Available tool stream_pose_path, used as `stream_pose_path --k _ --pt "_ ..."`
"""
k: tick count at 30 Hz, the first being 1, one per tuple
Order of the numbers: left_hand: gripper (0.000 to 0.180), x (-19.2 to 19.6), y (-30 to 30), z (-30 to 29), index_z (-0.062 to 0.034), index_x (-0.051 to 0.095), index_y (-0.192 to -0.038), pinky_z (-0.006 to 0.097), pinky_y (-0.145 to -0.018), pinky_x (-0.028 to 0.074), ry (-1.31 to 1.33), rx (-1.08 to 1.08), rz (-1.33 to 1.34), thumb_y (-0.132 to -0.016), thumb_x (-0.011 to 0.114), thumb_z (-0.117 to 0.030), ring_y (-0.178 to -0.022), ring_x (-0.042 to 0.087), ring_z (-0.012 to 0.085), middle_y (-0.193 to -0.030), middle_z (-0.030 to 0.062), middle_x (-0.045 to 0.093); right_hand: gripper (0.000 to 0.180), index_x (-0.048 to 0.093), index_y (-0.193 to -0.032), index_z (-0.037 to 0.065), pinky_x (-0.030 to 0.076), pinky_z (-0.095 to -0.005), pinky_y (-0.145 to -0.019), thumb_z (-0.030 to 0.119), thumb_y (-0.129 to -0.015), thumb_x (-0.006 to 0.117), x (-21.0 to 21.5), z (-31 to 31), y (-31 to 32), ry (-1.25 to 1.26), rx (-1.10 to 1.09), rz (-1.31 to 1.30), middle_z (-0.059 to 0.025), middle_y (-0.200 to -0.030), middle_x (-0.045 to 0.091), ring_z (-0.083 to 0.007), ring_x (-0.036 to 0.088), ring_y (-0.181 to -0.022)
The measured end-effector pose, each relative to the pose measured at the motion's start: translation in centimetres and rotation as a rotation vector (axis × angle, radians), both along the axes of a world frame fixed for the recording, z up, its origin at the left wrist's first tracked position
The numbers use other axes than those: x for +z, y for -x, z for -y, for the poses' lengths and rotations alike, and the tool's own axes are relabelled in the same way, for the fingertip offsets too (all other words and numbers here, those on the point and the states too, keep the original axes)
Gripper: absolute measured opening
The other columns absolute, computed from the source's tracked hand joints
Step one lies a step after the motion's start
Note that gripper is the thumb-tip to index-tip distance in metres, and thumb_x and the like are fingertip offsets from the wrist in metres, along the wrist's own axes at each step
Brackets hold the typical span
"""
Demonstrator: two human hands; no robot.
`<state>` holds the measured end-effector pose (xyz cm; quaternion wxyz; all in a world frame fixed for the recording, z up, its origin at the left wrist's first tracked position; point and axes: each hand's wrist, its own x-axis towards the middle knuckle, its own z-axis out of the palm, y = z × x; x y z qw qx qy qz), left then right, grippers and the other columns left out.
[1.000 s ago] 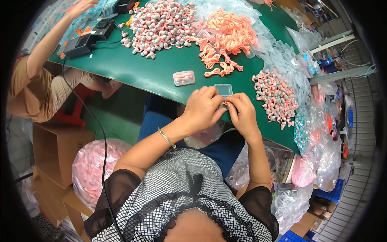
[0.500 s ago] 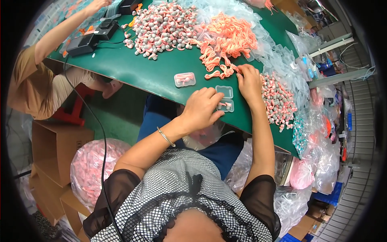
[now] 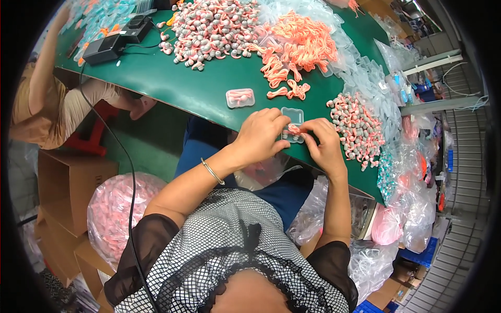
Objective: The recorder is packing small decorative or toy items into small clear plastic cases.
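Note:
A small clear plastic case (image 3: 293,116) lies on the table with its lid folded back away from me. My left hand (image 3: 261,133) grips the left side of its lower half between thumb and fingers. Over that half, my right hand (image 3: 324,145) pinches a looped orange cord bundle (image 3: 294,129) at the case's right side. Small pink-and-grey pieces, like earplugs, show partly beneath the cord. To the left sits a closed clear case (image 3: 240,98) with similar pink contents. Several loose cord bundles (image 3: 297,89) lie just beyond the open case.
A large heap of earplug-like pieces (image 3: 214,31) covers the far left of the green table (image 3: 172,88). Beside it are piled orange cords (image 3: 308,41) and clear cases (image 3: 360,73). A smaller heap (image 3: 357,128) lies right of my hand. Another person's arm (image 3: 44,68) is at left.
My right hand has come back toward me from the loose cords, bringing one bundle to the open case. My left hand stays at the case. The other person's arm has moved left.

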<state>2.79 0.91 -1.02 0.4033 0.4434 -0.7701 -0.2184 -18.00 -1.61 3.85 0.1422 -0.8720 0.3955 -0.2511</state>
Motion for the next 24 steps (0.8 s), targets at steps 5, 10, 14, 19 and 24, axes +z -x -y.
stream_pose_path --k 5,10,14,19,24 --pt "0.049 0.0 0.0 0.1 -0.0041 0.064 -0.109 0.042 -0.082 0.049 -0.015 -0.002 0.007 -0.067 0.085 -0.021 -0.093 0.060 0.0316 -0.097 0.0105 0.061 0.017 0.069 -0.094 0.006 0.047 -0.0381 -0.077 0.001 -0.078 0.069 -0.3 0.2 -0.2 0.072 0.042 -0.036 -0.0076 -0.089 0.064 -0.0273 0.061 -0.087" --pt "0.049 0.0 -0.1 -0.2 -0.0042 0.063 -0.109 0.042 -0.081 0.049 0.022 -0.002 0.006 -0.068 0.084 -0.021 -0.092 0.060 0.0315 -0.096 0.0105 0.060 0.018 0.070 -0.096 0.005 0.048 -0.0391 -0.078 0.001 -0.079 0.069 -0.5 0.4 0.0 0.009 0.062 -0.041 -0.0097 -0.092 0.063 -0.0283 0.061 -0.088" --pt "0.049 0.0 -0.1 -0.2 -0.0042 0.062 -0.109 0.042 -0.080 0.049 0.043 0.005 0.006 -0.068 0.083 -0.021 -0.091 0.059 0.0314 -0.095 0.0104 0.060 0.019 0.068 -0.103 0.004 0.048 -0.0401 -0.080 0.004 -0.084 0.066 0.0 1.0 0.3 -0.055 -0.008 0.014 -0.0112 -0.095 0.063 -0.0306 0.060 -0.090" --pt "0.048 -0.2 -0.2 -0.2 -0.0044 0.062 -0.108 0.042 -0.079 0.048 0.035 -0.006 0.009 -0.068 0.083 -0.022 -0.090 0.059 0.0311 -0.095 0.0101 0.059 0.023 0.067 -0.108 0.003 0.048 -0.0403 -0.083 0.006 -0.086 0.066 -1.5 3.1 0.2 0.052 -0.095 -0.104 -0.0129 -0.100 0.062 -0.0311 0.059 -0.094" --pt "0.050 0.1 0.0 -0.4 -0.0050 0.061 -0.111 0.042 -0.080 0.048 -0.001 0.003 -0.040 -0.069 0.083 -0.022 -0.092 0.060 0.0311 -0.096 0.0100 0.059 0.023 0.067 -0.106 0.001 0.051 -0.0367 -0.073 0.000 -0.083 0.069 -0.9 2.0 -0.2 -0.100 -0.104 0.106 -0.0138 -0.099 0.063 -0.0266 0.063 -0.082"
